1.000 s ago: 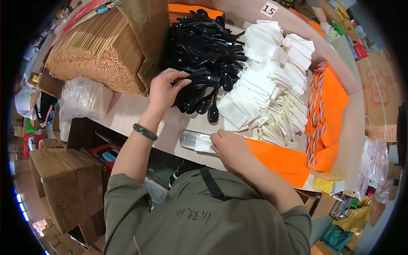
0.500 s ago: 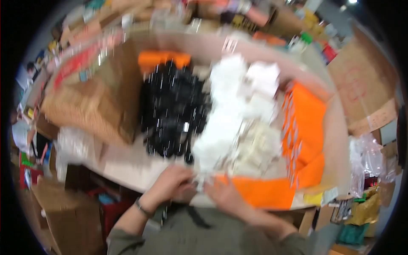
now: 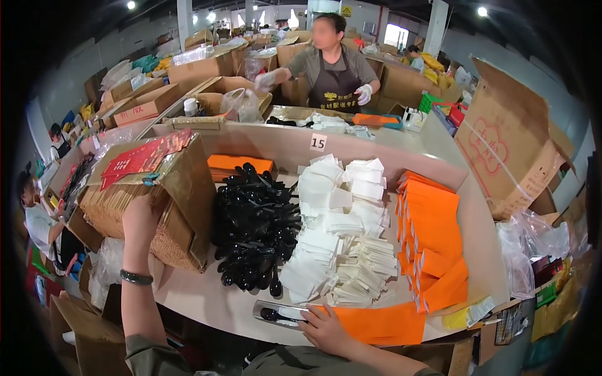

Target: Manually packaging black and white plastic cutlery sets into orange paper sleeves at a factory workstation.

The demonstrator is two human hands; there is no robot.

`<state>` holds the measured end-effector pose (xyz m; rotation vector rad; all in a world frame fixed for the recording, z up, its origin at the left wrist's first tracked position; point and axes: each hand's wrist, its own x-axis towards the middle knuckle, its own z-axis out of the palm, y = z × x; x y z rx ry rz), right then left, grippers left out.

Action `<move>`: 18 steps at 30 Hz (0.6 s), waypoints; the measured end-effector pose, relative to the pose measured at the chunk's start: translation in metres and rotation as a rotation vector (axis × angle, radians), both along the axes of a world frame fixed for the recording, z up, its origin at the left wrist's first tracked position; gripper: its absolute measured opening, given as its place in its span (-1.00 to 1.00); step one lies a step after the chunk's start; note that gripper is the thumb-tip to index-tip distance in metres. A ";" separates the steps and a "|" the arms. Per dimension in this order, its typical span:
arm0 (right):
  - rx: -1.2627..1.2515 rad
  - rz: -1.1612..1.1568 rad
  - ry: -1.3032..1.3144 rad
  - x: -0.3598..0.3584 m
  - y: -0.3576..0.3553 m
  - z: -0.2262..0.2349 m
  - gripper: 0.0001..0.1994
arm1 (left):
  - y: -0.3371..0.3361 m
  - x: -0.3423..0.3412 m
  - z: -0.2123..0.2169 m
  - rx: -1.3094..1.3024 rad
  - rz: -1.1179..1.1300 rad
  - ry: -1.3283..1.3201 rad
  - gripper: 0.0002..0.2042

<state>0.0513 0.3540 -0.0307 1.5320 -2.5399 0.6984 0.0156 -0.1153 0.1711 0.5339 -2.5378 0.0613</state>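
Note:
My left hand (image 3: 149, 205) reaches into the open side of a cardboard box (image 3: 194, 163) packed with thin light-brown sticks (image 3: 116, 210). Its fingers are hidden among them. At the table's front edge, my right hand (image 3: 329, 331) grips a long orange pouch (image 3: 382, 323) near its silvery mouth. A black spoon (image 3: 271, 314) and something white show in that mouth. Beyond it lie a heap of black plastic spoons (image 3: 254, 225), piles of white paper packets (image 3: 316, 244) and cream packets (image 3: 364, 269). Orange pouches (image 3: 436, 219) are stacked at the right.
A raised rim (image 3: 282, 141) borders the table. Red printed papers (image 3: 147, 156) lie on the stick box. Across the table stands a co-worker (image 3: 338, 69) in an apron and white gloves. A large open carton (image 3: 501, 150) and plastic bags (image 3: 533, 244) are at the right.
My left hand has left the front edge and gone up to the stick box. My right hand remains at the pouch. The view has tilted up, bringing the co-worker in.

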 end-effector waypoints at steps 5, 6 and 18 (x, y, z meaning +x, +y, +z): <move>0.008 -0.046 -0.071 -0.013 0.005 0.014 -0.64 | -0.007 0.016 -0.007 -0.018 -0.028 0.202 -0.79; -0.005 -0.040 -0.085 -0.017 0.008 0.012 -0.63 | -0.015 0.031 -0.016 0.128 -0.115 0.396 -0.80; 0.204 -0.019 -0.126 -0.016 0.013 0.037 -0.60 | 0.118 0.086 -0.172 0.890 -0.421 -0.488 -0.89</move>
